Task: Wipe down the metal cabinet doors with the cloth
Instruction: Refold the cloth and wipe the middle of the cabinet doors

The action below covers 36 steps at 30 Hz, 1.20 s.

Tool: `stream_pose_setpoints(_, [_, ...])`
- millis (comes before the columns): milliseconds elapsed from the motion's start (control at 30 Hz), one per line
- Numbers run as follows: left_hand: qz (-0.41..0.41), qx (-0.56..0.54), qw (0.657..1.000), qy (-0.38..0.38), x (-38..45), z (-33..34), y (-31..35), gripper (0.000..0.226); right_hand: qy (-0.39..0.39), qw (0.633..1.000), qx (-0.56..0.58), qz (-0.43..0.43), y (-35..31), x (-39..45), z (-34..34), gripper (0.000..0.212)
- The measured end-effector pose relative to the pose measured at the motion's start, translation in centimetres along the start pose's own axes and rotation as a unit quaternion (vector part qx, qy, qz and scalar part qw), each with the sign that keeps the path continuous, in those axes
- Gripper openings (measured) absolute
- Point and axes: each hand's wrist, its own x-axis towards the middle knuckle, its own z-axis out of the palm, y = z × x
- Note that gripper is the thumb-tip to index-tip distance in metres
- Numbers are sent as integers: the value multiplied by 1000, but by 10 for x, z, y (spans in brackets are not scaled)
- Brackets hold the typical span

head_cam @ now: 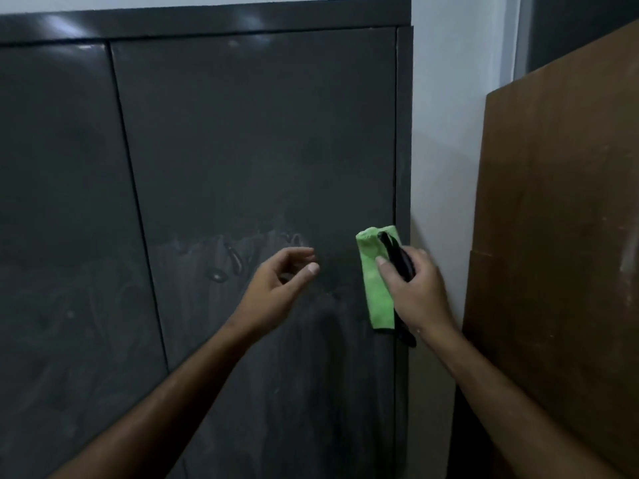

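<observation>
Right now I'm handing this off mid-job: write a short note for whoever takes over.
Right hand: grips the folded green cloth with a black strip against it, beside the right door's outer edge.
Left hand: holds nothing, fingers loosely curled, in front of that door.
Done: wet streaks mark the right door's lower half.
Left: its upper half looks dry and dull; the left door shows faint smears low down, the rest undone.

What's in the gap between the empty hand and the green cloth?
Only bare door surface, in the head view: nothing lies between the left hand and the green cloth gripped by the right hand.
</observation>
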Motion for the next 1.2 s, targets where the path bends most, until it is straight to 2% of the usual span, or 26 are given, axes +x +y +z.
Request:
stream_pose_setpoints(67, [22,51,995,80,0,-19,-18,16,15,993,-73,-96,-4,15,4,38])
stream_pose_setpoints(133, [63,155,974,155,-3,-40,-36,18,36,969,-143,-198,-8,34,8,60])
stream_pose_setpoints(200, [96,273,936,202,-11,-60,-54,27,73,923,-238,-293,-9,60,16,63])
stream_pose_setpoints(300, [112,398,887,205,-31,-79,-82,41,111,869,-321,-360,-6,87,41,55])
stream_pose_setpoints(367, [110,451,868,178,-46,-85,-107,49,71,835,-343,-425,10,78,64,52])
stream_pose_setpoints(400, [107,474,859,162,-52,-88,-119,53,20,805,-354,-475,22,67,71,50])
stream_pose_setpoints(500, [98,523,838,121,-63,-100,-142,63,-133,664,-392,-622,53,38,65,35])
stream_pose_setpoints(533, [98,533,833,110,-64,-104,-145,66,-153,641,-395,-639,49,43,58,35])
stream_pose_setpoints(567, [98,540,829,104,-65,-107,-147,68,-141,643,-394,-642,41,55,54,35])
stream_pose_setpoints(600, [100,544,827,102,-65,-109,-147,69,-103,671,-392,-621,28,69,54,35])
stream_pose_setpoints(667, [108,542,827,104,-63,-110,-150,70,24,772,-372,-514,-5,102,62,43])
stream_pose_setpoints(700, [111,542,826,106,-63,-111,-152,70,75,811,-358,-456,-20,109,72,47])
stream_pose_setpoints(733, [113,544,824,108,-64,-111,-154,70,100,830,-341,-430,-28,105,86,49])
stream_pose_setpoints(767, [115,546,823,107,-64,-111,-156,70,94,830,-331,-438,-27,95,101,51])
stream_pose_setpoints(800, [117,548,821,106,-65,-112,-158,70,58,814,-328,-475,-16,79,114,50])
stream_pose_setpoints(833, [121,550,819,106,-65,-113,-159,69,1,777,-338,-532,1,61,124,47])
stream_pose_setpoints(900, [128,554,816,108,-65,-114,-159,69,-127,675,-369,-626,30,31,122,42])
stream_pose_setpoints(933, [132,555,814,110,-65,-114,-159,68,-169,645,-380,-641,31,34,116,40])
stream_pose_setpoints(967, [135,555,813,113,-66,-113,-160,68,-172,637,-380,-648,24,44,111,39])
stream_pose_setpoints(1000, [137,555,813,114,-66,-113,-161,68,-138,655,-376,-641,12,58,110,40])
stream_pose_setpoints(1033, [138,553,814,116,-65,-112,-162,68,-80,695,-368,-613,-4,74,110,42])
stream_pose_setpoints(1100, [144,542,819,120,-64,-112,-163,68,56,799,-338,-494,-33,97,118,49])
stream_pose_setpoints(1133, [150,536,821,124,-64,-114,-163,68,91,832,-319,-444,-40,94,128,51])
stream_pose_setpoints(1167, [159,531,822,130,-65,-116,-162,67,95,843,-308,-432,-35,82,142,54])
stream_pose_setpoints(1200, [170,526,822,139,-66,-119,-161,67,61,829,-310,-461,-22,64,156,55])
